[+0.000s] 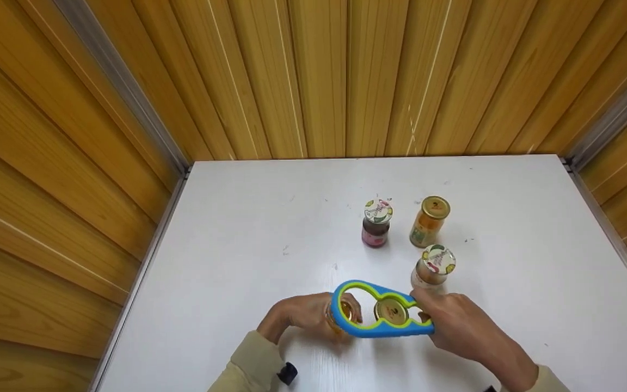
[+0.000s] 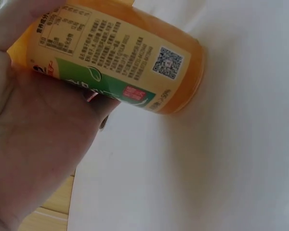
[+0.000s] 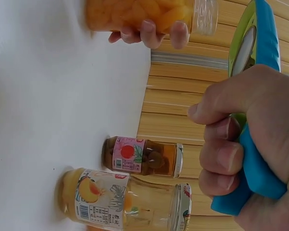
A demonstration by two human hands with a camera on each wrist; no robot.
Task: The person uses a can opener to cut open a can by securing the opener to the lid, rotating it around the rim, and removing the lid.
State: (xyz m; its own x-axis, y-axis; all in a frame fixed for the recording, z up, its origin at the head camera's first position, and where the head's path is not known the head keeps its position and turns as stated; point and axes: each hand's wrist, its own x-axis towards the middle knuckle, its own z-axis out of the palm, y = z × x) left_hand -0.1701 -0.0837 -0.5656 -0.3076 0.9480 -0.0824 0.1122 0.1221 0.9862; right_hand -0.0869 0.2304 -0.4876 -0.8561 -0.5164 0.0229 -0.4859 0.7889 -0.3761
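Note:
My left hand (image 1: 308, 313) grips a glass jar of orange fruit pieces (image 2: 125, 57), its fingers wrapped round the side. The jar's threaded mouth (image 3: 205, 17) is bare in the right wrist view. Whether its base touches the table cannot be told. In my right hand (image 1: 458, 321) is a blue and green jar opener (image 1: 392, 329), held by its handle end. A gold lid (image 1: 391, 311) sits in the opener's middle hole. From the head view, the opener's large ring partly covers the jar and left fingers.
Beyond the hands on the white table (image 1: 248, 218) stand a dark fruit jar (image 1: 375, 231), a gold-lidded orange jar (image 1: 428, 223) and a pale fruit jar (image 1: 430, 272) close to the right hand. Wood-look panels (image 1: 319, 81) rise behind the table.

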